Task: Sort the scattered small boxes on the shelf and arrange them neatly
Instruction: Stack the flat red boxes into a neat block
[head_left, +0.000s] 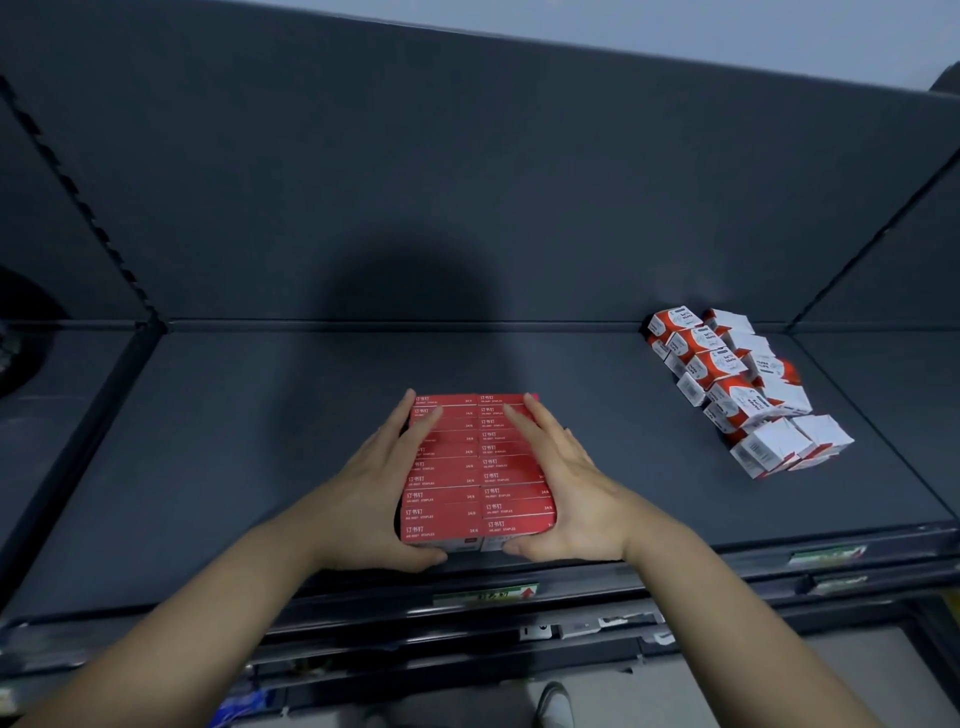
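Head view of a dark grey shelf (249, 447) with an upright back panel (467, 182). A block of flat red staple boxes (480, 470) lies near the front edge at the centre of the shelf, arranged in two side-by-side columns with the white-printed faces up and the rows touching one another. The left hand (376, 491) lies against the left side of the block and the right hand (569, 488) against the right side; on both, the fingers are straight and extended along the block toward the back, and the thumbs meet its front edge, so the block is pressed between the two flat hands. A second group, small white-and-red boxes (743, 387), sits well apart at the right rear of the shelf in a loose, uneven double row, several boxes tilted. A green and red label (485, 593) is fixed to the front rail below the block.
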